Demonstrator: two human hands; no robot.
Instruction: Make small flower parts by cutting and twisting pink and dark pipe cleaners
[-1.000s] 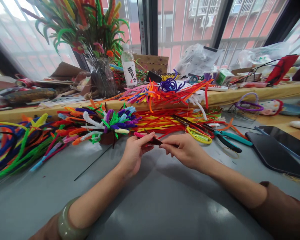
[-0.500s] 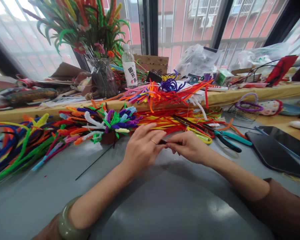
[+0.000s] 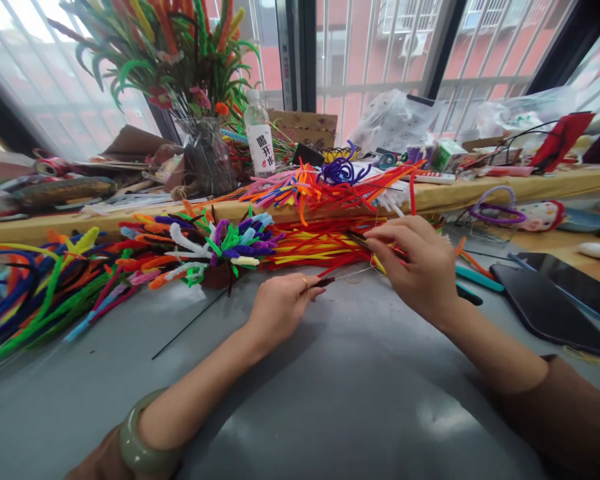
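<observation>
My left hand is closed, pinching a short dark brown fuzzy piece, like a pipe cleaner, between thumb and fingers. From that piece a thin pale thread stretches right, toward the space under my right hand. My right hand is raised over the scissors, its thumb and fingertips pinched together; what they grip cannot be made out. Only a dark tip of the scissors shows beside the fingertips. Behind both hands lie red and yellow pipe cleaners.
Colourful pipe cleaner bundles lie at the left, near a thin dark stick. Teal-handled pliers and two phones are at the right. A cluttered ledge behind carries a glass vase and a water bottle.
My hands were together around the dark piece. Now my right hand has moved up and right over the scissors, while my left hand has lowered slightly, keeping the piece. The thread now shows.
</observation>
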